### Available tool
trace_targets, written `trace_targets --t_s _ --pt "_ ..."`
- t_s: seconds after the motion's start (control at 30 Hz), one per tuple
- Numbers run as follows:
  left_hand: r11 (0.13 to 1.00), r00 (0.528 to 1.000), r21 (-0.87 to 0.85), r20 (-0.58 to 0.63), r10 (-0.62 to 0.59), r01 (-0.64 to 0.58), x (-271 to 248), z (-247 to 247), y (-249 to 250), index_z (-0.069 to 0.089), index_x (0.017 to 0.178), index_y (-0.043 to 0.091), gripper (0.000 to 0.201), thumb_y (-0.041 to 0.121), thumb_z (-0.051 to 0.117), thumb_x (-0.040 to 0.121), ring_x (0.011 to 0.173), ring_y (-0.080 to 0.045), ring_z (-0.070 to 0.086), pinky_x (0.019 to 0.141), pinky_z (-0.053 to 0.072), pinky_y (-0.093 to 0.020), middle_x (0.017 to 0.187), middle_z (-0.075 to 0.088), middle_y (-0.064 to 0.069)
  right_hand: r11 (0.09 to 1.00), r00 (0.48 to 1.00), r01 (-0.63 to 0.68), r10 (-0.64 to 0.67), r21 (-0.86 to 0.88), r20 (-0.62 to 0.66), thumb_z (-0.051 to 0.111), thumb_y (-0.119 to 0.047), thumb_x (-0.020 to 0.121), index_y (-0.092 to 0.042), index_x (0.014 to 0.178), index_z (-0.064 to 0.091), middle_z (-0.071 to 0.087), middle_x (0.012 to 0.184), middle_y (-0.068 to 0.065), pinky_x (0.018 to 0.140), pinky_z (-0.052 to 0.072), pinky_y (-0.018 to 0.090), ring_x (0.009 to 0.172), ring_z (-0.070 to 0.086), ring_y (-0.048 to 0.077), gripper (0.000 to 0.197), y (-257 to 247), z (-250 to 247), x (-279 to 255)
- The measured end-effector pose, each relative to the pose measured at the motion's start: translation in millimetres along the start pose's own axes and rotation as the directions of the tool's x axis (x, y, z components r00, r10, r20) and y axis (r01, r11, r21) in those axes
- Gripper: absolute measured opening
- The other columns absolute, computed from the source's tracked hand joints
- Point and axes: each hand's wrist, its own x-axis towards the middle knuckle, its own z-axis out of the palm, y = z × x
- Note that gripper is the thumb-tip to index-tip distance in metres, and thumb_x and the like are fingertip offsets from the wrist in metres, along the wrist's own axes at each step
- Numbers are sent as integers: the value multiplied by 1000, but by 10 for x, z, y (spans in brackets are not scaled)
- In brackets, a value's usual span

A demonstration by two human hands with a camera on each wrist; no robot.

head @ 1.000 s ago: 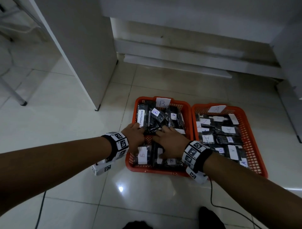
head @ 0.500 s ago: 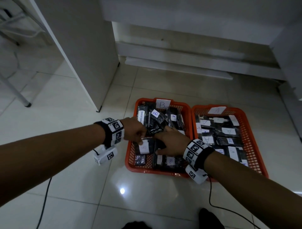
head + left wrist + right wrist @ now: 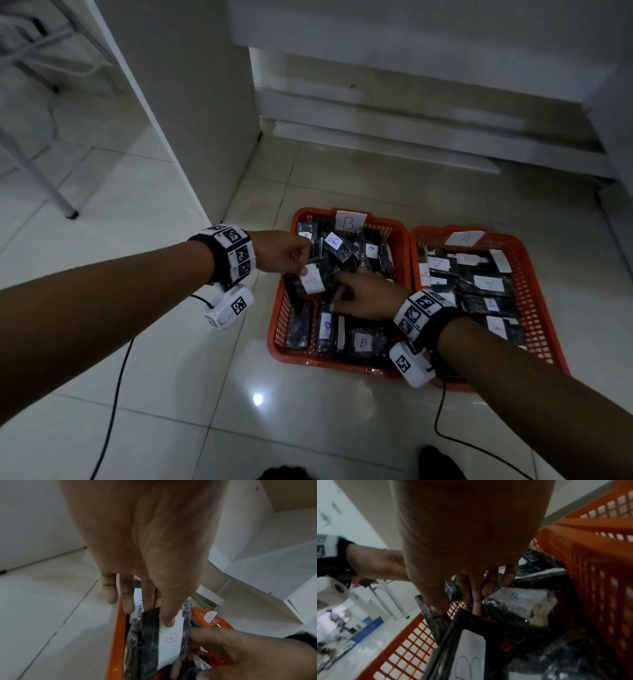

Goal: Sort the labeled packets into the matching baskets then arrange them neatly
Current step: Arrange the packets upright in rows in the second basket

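Note:
Two orange baskets stand side by side on the tiled floor. The left basket [image 3: 274, 329] carries a B card [image 3: 349, 221], the right basket [image 3: 544, 308] an A card [image 3: 464, 238]. Both hold several black packets with white labels. My left hand [image 3: 303, 265] pinches a black B-labelled packet [image 3: 313, 279] by its upper end, lifted above the left basket. In the left wrist view my thumb lies on that packet's label [image 3: 169, 638]. My right hand [image 3: 339, 287] grips the same packet's other end, fingers curled round its edge [image 3: 471, 615].
A white cabinet panel [image 3: 191, 120] stands just left of the B basket. A metal chair leg [image 3: 65, 205] is at far left, and low white plinths [image 3: 376, 137] run behind the baskets. Black cables [image 3: 113, 411] trail over the tiles near me.
Both hands were pressing down among the packets in the B basket. My left hand has since risen and drawn back to the left with one B packet, and my right hand has followed onto it.

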Motion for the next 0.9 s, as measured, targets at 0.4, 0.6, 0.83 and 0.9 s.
trace_targets --t_s 0.4,0.6,0.83,0.9 --pt "970 921 -243 -380 -86 -10 193 -18 15 60 107 23 18 39 60 101 93 -16 65 80 53 -34 103 68 4 972 976 11 40 234 -213 70 -37 96 -25 119 63 74 98 -10 85 59 40 90 70 6 26 184 -200 -10" --pt "955 900 -294 -422 -110 -21 191 3 -39 61 107 20 17 35 61 101 81 -5 62 65 45 -21 99 68 7 903 989 150 -135 -403 65 67 -75 78 -29 147 46 58 143 -2 111 36 48 132 41 24 86 -81 179 -29" --pt "964 906 -265 -411 -98 -15 163 92 -115 59 106 25 13 37 61 100 84 -6 62 68 46 -24 101 67 8 762 996 83 -53 -643 66 80 -69 71 -15 149 46 52 146 8 116 26 53 137 40 32 101 -285 417 70" --pt "961 902 -276 -419 -103 -19 147 78 -114 60 106 25 13 36 61 101 82 -6 62 67 45 -23 101 67 8 823 997 67 -37 -564 65 77 -62 78 -21 147 47 52 144 4 113 29 53 137 39 31 86 -273 338 94"
